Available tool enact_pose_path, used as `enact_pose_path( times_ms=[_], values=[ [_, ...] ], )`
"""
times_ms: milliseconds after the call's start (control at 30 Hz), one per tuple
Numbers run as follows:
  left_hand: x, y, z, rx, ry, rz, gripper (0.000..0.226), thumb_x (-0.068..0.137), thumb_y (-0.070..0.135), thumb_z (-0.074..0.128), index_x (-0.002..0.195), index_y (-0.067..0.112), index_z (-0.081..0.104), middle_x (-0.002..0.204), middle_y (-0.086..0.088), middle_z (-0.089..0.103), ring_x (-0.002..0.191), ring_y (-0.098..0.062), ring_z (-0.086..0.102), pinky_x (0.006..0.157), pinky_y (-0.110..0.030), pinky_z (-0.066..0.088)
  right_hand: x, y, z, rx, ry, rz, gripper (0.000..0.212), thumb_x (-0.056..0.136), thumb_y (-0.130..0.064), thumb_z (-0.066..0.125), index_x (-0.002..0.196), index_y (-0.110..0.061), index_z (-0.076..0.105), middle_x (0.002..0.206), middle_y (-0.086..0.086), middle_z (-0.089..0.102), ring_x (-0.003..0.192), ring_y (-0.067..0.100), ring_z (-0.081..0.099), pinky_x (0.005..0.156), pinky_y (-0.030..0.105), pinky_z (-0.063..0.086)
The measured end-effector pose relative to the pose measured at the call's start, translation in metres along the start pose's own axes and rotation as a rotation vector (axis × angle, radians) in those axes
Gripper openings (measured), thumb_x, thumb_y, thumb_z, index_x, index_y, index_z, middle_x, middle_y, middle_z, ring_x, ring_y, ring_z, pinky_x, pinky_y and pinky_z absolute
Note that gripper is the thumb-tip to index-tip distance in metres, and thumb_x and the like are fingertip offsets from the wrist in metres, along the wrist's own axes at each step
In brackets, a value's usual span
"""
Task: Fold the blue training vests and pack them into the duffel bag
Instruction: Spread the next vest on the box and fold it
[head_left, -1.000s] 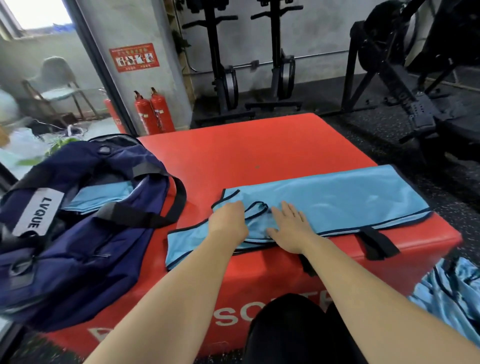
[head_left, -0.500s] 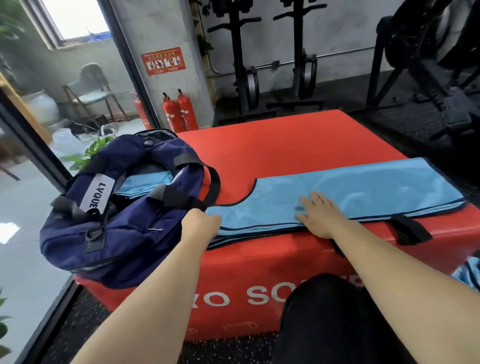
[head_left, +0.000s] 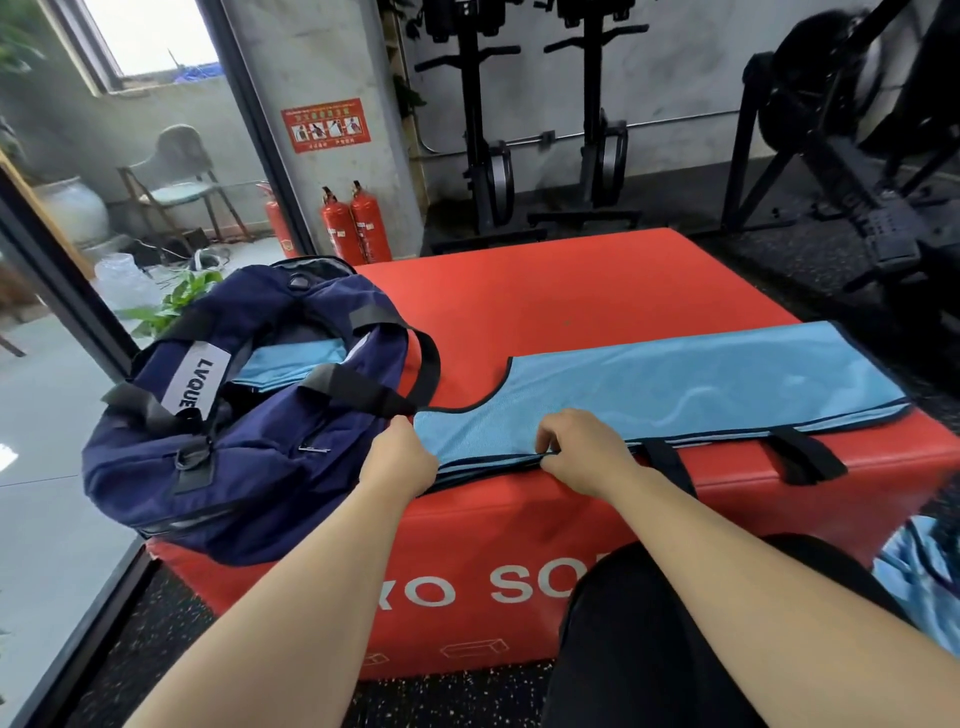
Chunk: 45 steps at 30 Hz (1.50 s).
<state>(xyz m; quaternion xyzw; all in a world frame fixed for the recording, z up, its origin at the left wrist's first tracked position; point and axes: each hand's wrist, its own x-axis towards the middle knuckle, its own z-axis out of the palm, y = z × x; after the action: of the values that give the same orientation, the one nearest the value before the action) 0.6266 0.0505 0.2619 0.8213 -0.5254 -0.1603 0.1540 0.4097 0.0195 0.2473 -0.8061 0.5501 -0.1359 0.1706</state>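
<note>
- The dark blue cloth duffel bag (head_left: 249, 415) sits open on the left end of the big red soft box (head_left: 571, 291). A folded light blue vest (head_left: 291, 364) lies inside it.
- The left hand (head_left: 400, 460) grips the left end of the long light blue training vest (head_left: 701, 384). Its fingers are curled tight on the cloth, just beside the black strap (head_left: 363, 395) of the bag.
- That vest lies flat along the near edge of the box.
- The right hand (head_left: 582, 447) pinches the vest's near edge, fingers curled on it.
- The layers could slide apart if one hand lifts faster than the other. The vest is close to the edge, so it might slip to the floor.
- More crumpled blue cloth (head_left: 914, 566) waits low on the right.
</note>
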Motion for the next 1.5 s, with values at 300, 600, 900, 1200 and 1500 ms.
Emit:
enact_pose_path(
  times_ms=[300,600,900,1200,1500],
  values=[
    [-0.003,0.001,0.0,0.158,0.035,0.117,0.072,0.087,0.006,0.053,0.148,0.017,0.016,0.106,-0.009,0.054,0.082,-0.028,0.055,0.059,-0.035,0.039,0.001,-0.011,-0.002,-0.143,-0.061,0.037,0.033,0.084,-0.006,0.053,0.11,-0.024,0.062,0.112,0.001,0.059,0.113,0.024,0.048,0.09,0.037,0.036],
    [-0.004,0.035,0.005,0.302,0.159,0.434,0.034,0.092,0.012,0.051,0.123,0.02,0.06,0.129,-0.004,0.048,0.117,-0.027,0.045,0.093,-0.035,0.037,-0.009,-0.021,0.0,-0.006,-0.016,-0.059,0.027,0.079,-0.017,0.06,0.104,-0.023,0.065,0.103,-0.001,0.058,0.106,0.021,0.05,0.086,0.033,0.038],
    [0.005,0.057,0.05,0.437,-0.271,0.444,0.065,0.098,0.062,0.023,0.155,0.035,0.006,0.164,0.003,-0.005,0.15,-0.024,-0.014,0.117,-0.054,-0.008,-0.004,0.018,-0.015,-0.209,0.169,0.108,0.045,0.098,-0.04,0.043,0.136,-0.016,0.049,0.141,0.01,0.046,0.135,0.028,0.035,0.106,0.038,0.029],
    [0.0,0.039,0.057,0.448,-0.243,0.42,0.089,0.08,0.086,0.016,0.153,0.041,-0.008,0.162,0.007,-0.017,0.147,-0.018,-0.024,0.116,-0.06,-0.007,-0.02,0.042,0.009,-0.341,-0.196,0.212,0.069,0.098,-0.061,0.011,0.155,-0.028,-0.01,0.161,0.012,-0.019,0.148,0.028,-0.018,0.12,0.046,-0.006],
    [-0.005,0.048,0.039,0.182,-0.141,0.331,0.075,0.092,0.066,0.038,0.155,0.03,0.018,0.164,0.0,0.004,0.151,-0.017,-0.002,0.118,-0.051,0.001,-0.023,0.033,-0.003,-0.232,-0.19,0.208,0.07,0.1,-0.059,0.015,0.155,-0.024,-0.01,0.161,0.013,-0.019,0.148,0.028,-0.018,0.12,0.046,-0.009]
  ],
)
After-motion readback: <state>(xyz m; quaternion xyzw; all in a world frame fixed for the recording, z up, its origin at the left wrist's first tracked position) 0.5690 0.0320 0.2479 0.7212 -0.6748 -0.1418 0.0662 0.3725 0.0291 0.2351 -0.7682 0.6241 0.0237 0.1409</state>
